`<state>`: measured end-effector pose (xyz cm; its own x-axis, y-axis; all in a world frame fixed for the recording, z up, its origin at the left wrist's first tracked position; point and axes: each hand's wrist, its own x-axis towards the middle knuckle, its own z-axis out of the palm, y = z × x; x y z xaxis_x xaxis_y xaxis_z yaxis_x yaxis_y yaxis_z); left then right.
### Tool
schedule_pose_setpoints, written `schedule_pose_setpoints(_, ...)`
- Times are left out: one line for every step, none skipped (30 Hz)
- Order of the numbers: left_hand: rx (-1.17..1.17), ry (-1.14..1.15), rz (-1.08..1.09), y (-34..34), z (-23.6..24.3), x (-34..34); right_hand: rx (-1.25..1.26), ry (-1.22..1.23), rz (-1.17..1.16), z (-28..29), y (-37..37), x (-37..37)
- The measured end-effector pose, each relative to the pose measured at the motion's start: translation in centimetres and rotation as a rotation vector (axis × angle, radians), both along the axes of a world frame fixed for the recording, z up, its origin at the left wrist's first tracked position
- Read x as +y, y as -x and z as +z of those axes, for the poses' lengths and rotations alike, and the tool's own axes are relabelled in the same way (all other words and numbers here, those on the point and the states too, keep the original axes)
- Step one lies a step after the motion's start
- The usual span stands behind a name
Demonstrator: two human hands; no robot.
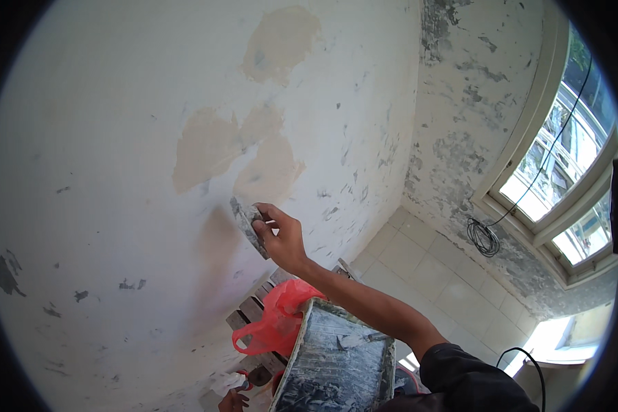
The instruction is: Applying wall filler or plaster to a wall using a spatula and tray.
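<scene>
My right hand (281, 237) reaches up to the white wall (130, 89). Its fingers and thumb pinch a wide, putty-smeared scraper blade (248, 228), whose edge lies against or very near the wall. Just above the blade are beige patches (271, 168) of filler. At the lower edge, only part of my left hand (233, 401) shows, with its fingers bent in beside a whitish lump and a red-rimmed item (244, 380). What it grips is too small to make out. Below my right arm stands a grey, putty-stained tray (302, 343) with a putty knife (360, 339) lying in it.
A red plastic bag (278, 312) hangs beside the tray, over wooden slats (239, 320). Bare, flaking patches mark the adjoining wall (453, 123). A coiled black cable (483, 237) hangs below the window (556, 158). Pale tiles (426, 264) cover the floor.
</scene>
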<state>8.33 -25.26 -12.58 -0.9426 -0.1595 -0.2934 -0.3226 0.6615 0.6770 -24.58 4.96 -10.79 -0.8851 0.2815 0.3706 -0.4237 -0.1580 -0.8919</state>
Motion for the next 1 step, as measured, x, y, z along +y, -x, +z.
schedule_pose_setpoints(-0.002,-0.003,0.001,-0.17,-0.11,0.17,-0.002,-0.003,0.001,-0.10,-0.13,0.12)
